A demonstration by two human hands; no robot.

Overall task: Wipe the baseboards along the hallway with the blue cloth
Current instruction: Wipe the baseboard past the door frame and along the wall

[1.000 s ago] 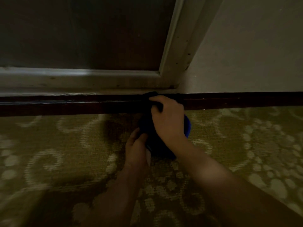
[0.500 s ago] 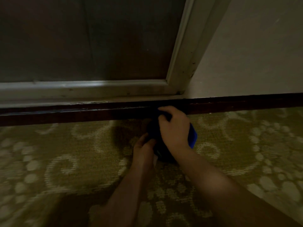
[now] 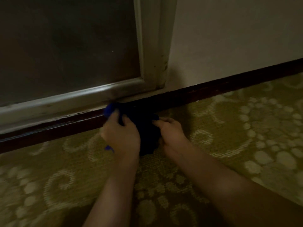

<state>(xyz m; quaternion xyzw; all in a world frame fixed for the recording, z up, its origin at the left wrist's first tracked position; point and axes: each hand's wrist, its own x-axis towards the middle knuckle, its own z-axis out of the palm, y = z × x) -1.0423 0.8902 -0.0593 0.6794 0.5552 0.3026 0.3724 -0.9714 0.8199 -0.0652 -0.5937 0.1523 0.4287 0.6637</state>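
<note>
The blue cloth point(image 3: 146, 130) is bunched against the dark brown baseboard point(image 3: 229, 86), just below the corner of a pale door frame. My left hand point(image 3: 121, 135) grips the cloth's left part, and a brighter blue fold sticks out above its fingers. My right hand point(image 3: 172, 133) pinches the cloth's right edge with curled fingers. The middle of the cloth lies in deep shadow between the two hands and hangs down onto the carpet.
A dark door panel point(image 3: 68, 46) in a pale frame point(image 3: 152, 46) fills the upper left. A plain light wall point(image 3: 237, 33) stands to the right. Green patterned carpet point(image 3: 246, 128) covers the floor up to the baseboard.
My left hand has come up from under the cloth and taken its left side. My right hand has slid off the top to the cloth's right edge. The view has tilted.
</note>
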